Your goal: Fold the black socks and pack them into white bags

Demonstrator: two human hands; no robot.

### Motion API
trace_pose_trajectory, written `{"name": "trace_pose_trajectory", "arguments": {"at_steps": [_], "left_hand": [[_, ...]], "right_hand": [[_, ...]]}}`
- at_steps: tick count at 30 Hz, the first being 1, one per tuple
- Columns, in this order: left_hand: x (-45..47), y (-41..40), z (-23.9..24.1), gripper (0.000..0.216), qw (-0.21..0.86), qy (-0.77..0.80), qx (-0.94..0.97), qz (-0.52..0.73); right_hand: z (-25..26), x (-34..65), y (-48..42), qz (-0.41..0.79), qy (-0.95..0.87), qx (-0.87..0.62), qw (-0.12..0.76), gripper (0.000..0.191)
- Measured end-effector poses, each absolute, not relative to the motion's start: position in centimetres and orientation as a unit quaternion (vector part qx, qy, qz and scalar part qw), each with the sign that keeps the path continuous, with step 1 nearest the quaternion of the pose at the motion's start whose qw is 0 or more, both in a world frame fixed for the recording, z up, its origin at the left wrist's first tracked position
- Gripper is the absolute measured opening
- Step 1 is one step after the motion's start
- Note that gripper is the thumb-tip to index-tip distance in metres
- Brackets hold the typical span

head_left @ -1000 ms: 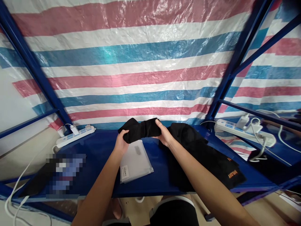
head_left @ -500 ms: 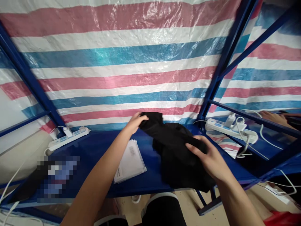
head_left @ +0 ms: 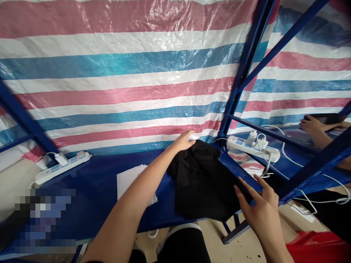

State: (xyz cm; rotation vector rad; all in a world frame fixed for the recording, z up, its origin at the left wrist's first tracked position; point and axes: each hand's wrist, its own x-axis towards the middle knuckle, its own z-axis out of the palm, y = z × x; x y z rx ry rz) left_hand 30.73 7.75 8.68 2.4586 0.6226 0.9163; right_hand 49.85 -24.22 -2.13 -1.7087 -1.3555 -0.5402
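Observation:
A pile of black garments [head_left: 203,182] lies on the right part of the blue shelf [head_left: 98,182]. My left hand [head_left: 183,140] reaches across to the pile's far edge; its fingers curl down onto the cloth there. My right hand [head_left: 259,202] hovers at the pile's near right corner with its fingers stretched out and apart, the fingertips touching the cloth. A stack of clear plastic bags [head_left: 128,179] lies flat on the shelf, partly hidden under my left forearm.
A white power strip [head_left: 63,166] sits at the shelf's back left, another power strip [head_left: 252,144] with plugs and cables on the neighbouring shelf to the right. Another person's hand [head_left: 312,126] works at far right. A striped tarpaulin [head_left: 123,73] closes the back. Blue frame posts [head_left: 241,76] stand beside the pile.
The folded black piece went from both hands onto the pile at right. My left hand followed it to the pile's far edge; my right hand slid to the near right corner and opened.

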Motion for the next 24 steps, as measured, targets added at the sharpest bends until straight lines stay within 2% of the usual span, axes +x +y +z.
{"name": "trace_pose_trajectory", "arguments": {"at_steps": [2, 5, 8, 11, 14, 17, 19, 22, 24], "left_hand": [[27.6, 7.4, 9.3, 0.046, 0.193, 0.203, 0.894, 0.349], [21.6, 6.6, 9.6, 0.040, 0.164, 0.197, 0.905, 0.339], [15.0, 5.7, 9.0, 0.035, 0.152, 0.228, 0.902, 0.332], [9.3, 5.3, 7.6, 0.037, 0.161, 0.307, 0.872, 0.345], [5.0, 5.2, 5.6, 0.038, 0.177, 0.375, 0.832, 0.368], [2.3, 5.1, 3.5, 0.038, 0.183, 0.408, 0.801, 0.397], [1.3, 5.0, 2.2, 0.039, 0.187, 0.420, 0.788, 0.410], [0.4, 5.1, 0.6, 0.039, 0.190, 0.434, 0.778, 0.412], [-0.1, 5.3, -0.1, 0.039, 0.192, 0.442, 0.778, 0.403]], "right_hand": [[-0.8, 49.1, -24.3, -0.230, -0.569, -0.662, 0.430, 0.034], [1.6, 47.3, -24.0, -0.194, -0.679, -0.586, 0.397, 0.039], [3.8, 45.0, -23.4, -0.085, -0.827, -0.481, 0.280, 0.049], [5.7, 43.7, -22.6, 0.057, -0.900, -0.395, 0.175, 0.051], [7.1, 44.3, -21.0, 0.127, -0.895, -0.386, 0.184, 0.049], [7.3, 45.1, -18.9, 0.044, -0.817, -0.506, 0.273, 0.047], [6.6, 44.9, -17.5, -0.038, -0.744, -0.595, 0.301, 0.061], [5.0, 44.7, -15.6, -0.094, -0.687, -0.673, 0.257, 0.083], [4.3, 45.6, -14.2, -0.072, -0.680, -0.692, 0.232, 0.079]]}}
